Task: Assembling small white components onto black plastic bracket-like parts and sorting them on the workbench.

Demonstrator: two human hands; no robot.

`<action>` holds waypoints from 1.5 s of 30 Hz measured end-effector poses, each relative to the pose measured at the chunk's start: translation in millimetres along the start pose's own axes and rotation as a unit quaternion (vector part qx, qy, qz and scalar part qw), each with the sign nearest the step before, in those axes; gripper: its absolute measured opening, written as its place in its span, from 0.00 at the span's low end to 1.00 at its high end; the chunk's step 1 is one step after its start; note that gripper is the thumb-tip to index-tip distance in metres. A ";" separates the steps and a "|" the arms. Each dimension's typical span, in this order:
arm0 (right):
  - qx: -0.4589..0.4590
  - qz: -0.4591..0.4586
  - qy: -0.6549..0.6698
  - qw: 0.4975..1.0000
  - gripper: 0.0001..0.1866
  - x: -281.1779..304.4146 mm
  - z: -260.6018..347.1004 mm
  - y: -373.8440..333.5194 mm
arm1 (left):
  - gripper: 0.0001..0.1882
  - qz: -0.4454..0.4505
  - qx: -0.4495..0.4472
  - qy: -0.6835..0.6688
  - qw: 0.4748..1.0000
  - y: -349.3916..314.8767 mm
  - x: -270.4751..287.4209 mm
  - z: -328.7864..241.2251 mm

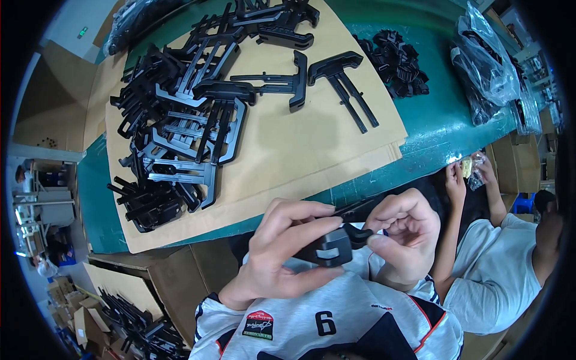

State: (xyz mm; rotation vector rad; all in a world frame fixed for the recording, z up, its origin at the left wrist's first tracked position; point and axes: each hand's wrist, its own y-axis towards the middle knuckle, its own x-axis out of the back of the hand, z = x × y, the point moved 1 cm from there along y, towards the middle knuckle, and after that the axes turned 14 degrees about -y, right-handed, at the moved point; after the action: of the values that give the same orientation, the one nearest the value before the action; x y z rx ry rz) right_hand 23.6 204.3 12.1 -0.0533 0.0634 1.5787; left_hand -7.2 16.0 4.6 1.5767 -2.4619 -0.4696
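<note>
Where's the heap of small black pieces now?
Upper right of the head view: the heap lies on the green table, between the tan cardboard and clear plastic bags.

You are working in fairly bright, even light, with a soft-edged shadow falling across the middle of the cardboard sheet (270,168). Highlights are glinting off the green worktop (432,135) and the clear plastic bag (489,66). The fisheye lens is bending straight edges, and black vignetting is swallowing the corners. Your fingers (300,238) are showing clearly, while the piled black parts (153,78) are merging darkly and the far-left shelves (54,207) are looking soft.
</note>
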 end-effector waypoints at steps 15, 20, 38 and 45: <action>-0.113 0.082 0.185 0.973 0.22 -11.0 -15.6 5.9 | 0.27 0.048 -0.017 0.058 0.997 -5.9 -4.1 9.6; -0.107 0.091 0.176 0.974 0.22 -9.1 -16.0 5.7 | 0.26 0.063 -0.011 0.052 0.997 -5.5 -2.2 9.3; -0.102 0.092 0.237 0.962 0.22 -2.6 -23.6 10.3 | 0.23 0.059 -0.020 0.096 0.993 4.5 -6.3 7.7; -0.121 0.057 0.218 0.967 0.19 -6.2 -19.5 12.5 | 0.22 0.066 -0.017 0.100 0.993 7.2 -6.8 10.7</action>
State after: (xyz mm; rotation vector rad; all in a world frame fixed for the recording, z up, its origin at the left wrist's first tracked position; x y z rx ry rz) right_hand 11.0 196.6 -6.8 -0.5978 0.2206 1.6590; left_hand -13.9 26.7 -2.7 1.3656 -2.3723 -0.3150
